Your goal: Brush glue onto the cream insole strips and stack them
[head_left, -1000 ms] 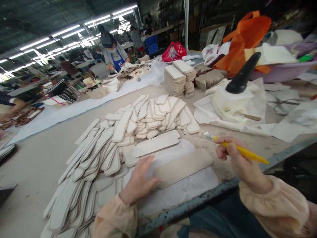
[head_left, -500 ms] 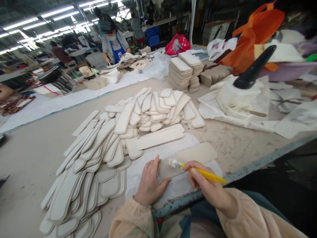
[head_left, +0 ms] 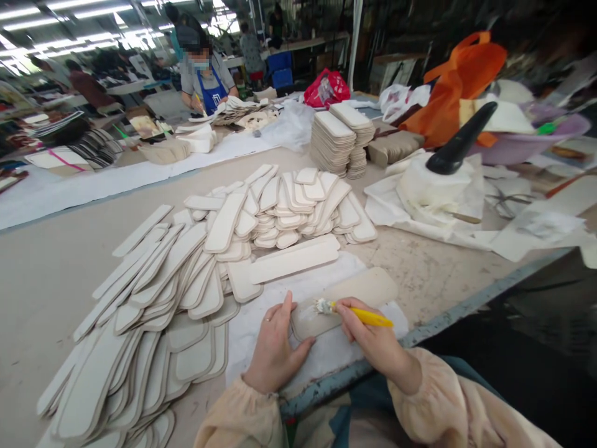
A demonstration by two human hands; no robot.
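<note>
A beige rounded strip-shaped panel [head_left: 364,291] lies flat on white paper [head_left: 252,323] near the table's front edge. My left hand [head_left: 278,345] rests at the panel's left end, fingers stretched and thumb apart, touching its edge. Between the fingers of my right hand [head_left: 368,336] is a yellow-handled brush [head_left: 368,317]. Its bristles, coated in white paste, touch the panel's left half, where a whitish smear shows. Just beyond lies a pale strip [head_left: 296,258], next to a large spread of overlapping panels [head_left: 186,280].
Two neat stacks of panels [head_left: 333,140] stand at the back. To the right, a white container with a black cone-shaped piece [head_left: 461,140] sits on plastic sheeting. Behind it are an orange bag [head_left: 459,87] and a lilac basin [head_left: 517,149]. A co-worker [head_left: 208,81] works across the table.
The brush has shifted slightly leftward on the panel, its handle now less far right, and the white smear shows more. My left hand stays at the panel's end. The camera view has turned slightly.
</note>
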